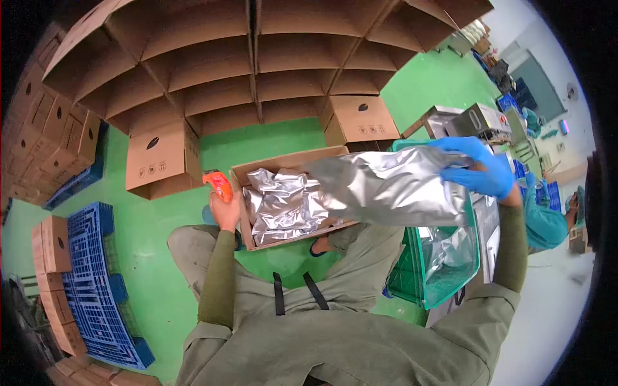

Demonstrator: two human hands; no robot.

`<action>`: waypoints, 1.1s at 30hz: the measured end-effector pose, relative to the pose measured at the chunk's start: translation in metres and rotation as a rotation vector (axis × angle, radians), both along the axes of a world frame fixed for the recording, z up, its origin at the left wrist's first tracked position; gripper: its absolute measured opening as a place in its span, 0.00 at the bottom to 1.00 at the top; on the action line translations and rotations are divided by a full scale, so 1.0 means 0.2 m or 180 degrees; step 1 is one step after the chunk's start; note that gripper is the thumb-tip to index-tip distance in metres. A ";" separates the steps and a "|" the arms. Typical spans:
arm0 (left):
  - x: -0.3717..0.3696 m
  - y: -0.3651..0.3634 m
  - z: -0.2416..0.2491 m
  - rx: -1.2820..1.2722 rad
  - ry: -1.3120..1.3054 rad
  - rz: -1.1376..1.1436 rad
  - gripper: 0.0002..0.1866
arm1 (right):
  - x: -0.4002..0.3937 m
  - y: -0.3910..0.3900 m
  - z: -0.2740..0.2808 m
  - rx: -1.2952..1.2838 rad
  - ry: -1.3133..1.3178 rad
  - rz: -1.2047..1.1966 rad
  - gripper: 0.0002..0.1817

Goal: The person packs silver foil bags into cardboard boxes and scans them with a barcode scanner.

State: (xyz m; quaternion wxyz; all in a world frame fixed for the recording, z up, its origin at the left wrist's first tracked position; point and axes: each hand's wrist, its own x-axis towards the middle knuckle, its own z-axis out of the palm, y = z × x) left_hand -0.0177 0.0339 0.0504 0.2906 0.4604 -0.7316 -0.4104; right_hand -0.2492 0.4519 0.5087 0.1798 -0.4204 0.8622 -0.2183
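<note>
My left hand (225,209), fingers closed, holds an orange handheld tool (219,184) whose exact kind I cannot make out. It is against the left side of an open cardboard box (293,243). Inside that box lie crinkled silver foil bags (283,202). In a blue glove, my right hand (479,168) grips the end of a large silver foil bag (399,186). This bag is stretched out sideways, its blurred left end over the box's right part. Beneath my right arm stands a green plastic crate (421,283) with more foil bags (449,248) in it.
Stacked open cartons (251,71) rise ahead, above a closed-sided carton (161,157) and another carton (362,121). Blue pallets (96,276) with boxes are on the left. A metal machine (483,122) and a person in teal (544,219) are to the right.
</note>
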 end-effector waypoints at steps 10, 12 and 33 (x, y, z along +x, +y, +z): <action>0.01 0.02 0.15 -0.0041 0.0249 -0.0069 0.26 | 0.21 -0.66 -1.79 0.1558 -0.0093 0.1620 0.33; 0.02 0.01 0.12 -0.0026 -0.0030 -0.0084 0.28 | 0.21 -0.75 -1.75 0.1569 0.0188 0.0902 0.38; 0.00 0.03 0.17 0.0226 -0.0064 -0.0206 0.33 | 0.17 -1.50 -2.43 -0.0099 0.0286 0.2242 0.72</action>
